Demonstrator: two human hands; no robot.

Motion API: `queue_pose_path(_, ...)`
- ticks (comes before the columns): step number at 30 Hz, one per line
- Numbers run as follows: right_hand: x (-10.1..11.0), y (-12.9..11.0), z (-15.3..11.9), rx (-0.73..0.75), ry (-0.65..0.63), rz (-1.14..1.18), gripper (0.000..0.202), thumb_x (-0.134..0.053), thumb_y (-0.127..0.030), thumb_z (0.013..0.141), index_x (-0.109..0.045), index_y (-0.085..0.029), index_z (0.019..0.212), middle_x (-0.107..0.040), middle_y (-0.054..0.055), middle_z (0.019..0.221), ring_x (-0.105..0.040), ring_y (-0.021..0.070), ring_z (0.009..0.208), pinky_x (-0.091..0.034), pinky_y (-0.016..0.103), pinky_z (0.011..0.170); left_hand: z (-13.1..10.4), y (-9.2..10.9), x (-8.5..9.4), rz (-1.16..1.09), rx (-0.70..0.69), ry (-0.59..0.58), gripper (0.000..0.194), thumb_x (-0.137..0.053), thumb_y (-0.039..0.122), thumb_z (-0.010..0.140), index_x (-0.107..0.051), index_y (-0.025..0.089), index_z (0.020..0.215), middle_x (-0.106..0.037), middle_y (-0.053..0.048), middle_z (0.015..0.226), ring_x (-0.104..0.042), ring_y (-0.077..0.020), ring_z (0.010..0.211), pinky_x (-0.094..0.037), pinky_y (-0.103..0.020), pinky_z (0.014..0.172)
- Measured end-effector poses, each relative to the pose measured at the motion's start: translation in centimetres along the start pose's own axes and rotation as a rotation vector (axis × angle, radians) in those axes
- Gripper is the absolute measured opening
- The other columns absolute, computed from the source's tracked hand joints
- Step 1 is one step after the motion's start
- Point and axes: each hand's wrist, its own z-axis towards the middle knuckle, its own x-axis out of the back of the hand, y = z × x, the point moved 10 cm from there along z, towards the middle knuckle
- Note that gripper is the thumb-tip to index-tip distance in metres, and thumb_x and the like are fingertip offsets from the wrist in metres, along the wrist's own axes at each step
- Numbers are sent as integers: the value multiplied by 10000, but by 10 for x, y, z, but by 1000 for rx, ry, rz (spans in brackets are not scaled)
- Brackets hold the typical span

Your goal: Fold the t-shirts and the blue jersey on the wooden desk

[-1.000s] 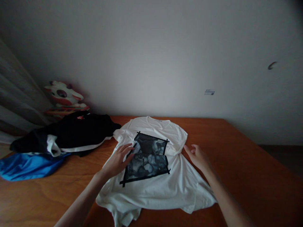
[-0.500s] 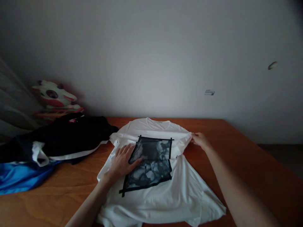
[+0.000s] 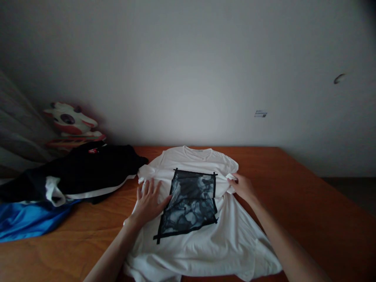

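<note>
A white T-shirt (image 3: 202,246) lies spread on the wooden table, its neckline at the far side and its lower part wrinkled toward me. On its front is a dark grey print (image 3: 190,203) with a black border. My left hand (image 3: 149,201) rests flat on the shirt's left side with the fingers spread, the thumb reaching the print's edge. With its fingers pinched, my right hand (image 3: 243,186) holds the edge of the right sleeve (image 3: 231,179), which is bunched inward over the shirt.
Left of the shirt lies a black garment with white trim (image 3: 88,168), partly over a blue cloth (image 3: 35,221). Behind them stands a cow-shaped toy with a keyboard (image 3: 72,121). A grey wall (image 3: 188,78) rises behind the wooden table (image 3: 308,219).
My right hand has drawn the right sleeve's edge inward and a little toward me. My left hand has shifted slightly left, off most of the print.
</note>
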Motion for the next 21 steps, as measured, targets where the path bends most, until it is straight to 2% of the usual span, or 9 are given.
queue_pose_path(3,33,30,5,-55,76,40,370,-510,-428,882,-731,-156,999,-770,87,869,-707,244,801,-525,319,726,-5,8,4,16,26,-23,833,-480,752,889,-545,157,1467,-455,-262,1559,-369,-479,1463,-260,-702,1155)
queue_pose_path(7,92,79,0,-188,343,47,517,-446,-387,902,-620,-96,1292,-741,168,1076,-688,298,1005,-539,402,855,-4,15,16,63,44,-4,826,-486,779,868,-633,139,1369,-553,-279,1458,-464,-507,1378,-307,-727,1109)
queue_pose_path(9,112,88,-7,-206,470,-6,590,-485,-360,869,-545,-58,1372,-664,243,1245,-606,356,1195,-489,490,986,3,18,23,58,29,33,730,-469,722,912,-670,136,1297,-586,-276,1412,-515,-494,1326,-350,-724,1079)
queue_pose_path(10,115,82,-9,-166,501,-53,599,-502,-361,860,-541,-55,1374,-619,265,1314,-549,376,1274,-447,523,1047,10,20,25,38,4,52,660,-450,671,946,-673,144,1275,-587,-264,1413,-533,-472,1313,-381,-703,1068)
queue_pose_path(12,102,56,-9,-7,467,-152,542,-498,-391,878,-584,-94,1323,-584,252,1365,-496,372,1335,-394,533,1118,30,26,26,-35,-82,82,518,-400,535,1010,-655,167,1270,-559,-225,1459,-540,-404,1327,-438,-627,1069)
queue_pose_path(14,65,20,-8,167,321,-207,485,-420,-433,937,-621,-147,1273,-621,206,1325,-548,330,1286,-419,492,1116,57,32,22,-127,-184,95,428,-350,384,1038,-625,169,1285,-537,-197,1492,-520,-338,1368,-455,-547,1100)
queue_pose_path(16,26,-9,-9,242,205,-235,504,-365,-458,978,-607,-166,1309,-621,186,1347,-553,302,1296,-421,464,1123,85,35,14,-202,-268,88,410,-315,247,1024,-600,150,1303,-541,-189,1490,-498,-294,1403,-430,-512,1147)
queue_pose_path(19,-16,-23,-7,137,111,-351,571,-346,-509,1009,-512,-197,1457,-524,180,1498,-457,323,1414,-378,531,1144,120,29,-7,-224,-293,8,436,-373,230,995,-539,159,1392,-504,-176,1540,-456,-283,1447,-393,-519,1178)
queue_pose_path(21,-31,-14,-5,7,52,-446,626,-350,-569,1009,-445,-230,1527,-446,175,1575,-377,368,1471,-326,622,1146,133,9,-26,-171,-188,-83,529,-459,395,987,-483,171,1466,-430,-191,1599,-397,-335,1485,-347,-570,1188)
